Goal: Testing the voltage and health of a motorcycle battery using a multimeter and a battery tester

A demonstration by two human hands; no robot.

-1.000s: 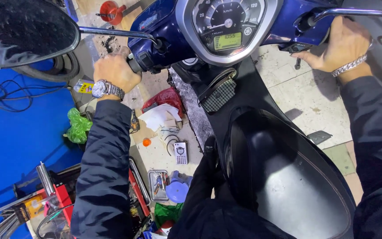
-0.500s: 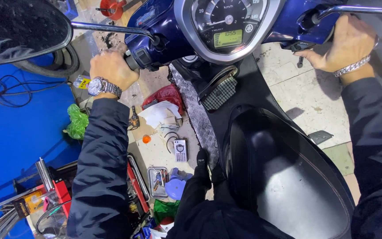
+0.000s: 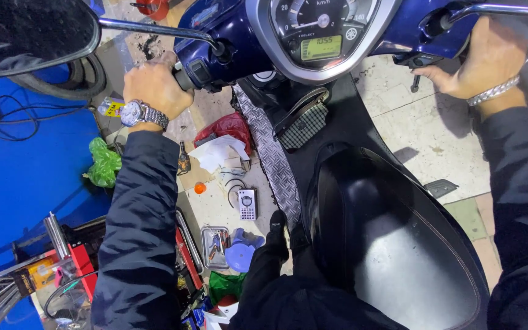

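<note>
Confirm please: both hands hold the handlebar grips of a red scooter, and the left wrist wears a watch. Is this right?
Not quite: the scooter is dark blue, not red, as the head view shows. The left hand and right hand do hold its grips, and the left wrist wears a watch.

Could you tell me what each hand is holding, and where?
The left hand and right hand each grip an end of the blue scooter's handlebar.

1. A small rectangular screen [image 3: 321,47], glowing yellow-green with dark digits, sits in the scooter's dash, just below the round white-on-black dial [image 3: 313,18].
2. Left of the screen and lower, by the floor mess, a small yellow label [image 3: 113,109] with dark print lies on a pale packet.
3. Well below the screen, a white and grey rectangular card [image 3: 247,204] lies flat on the floor.
</note>
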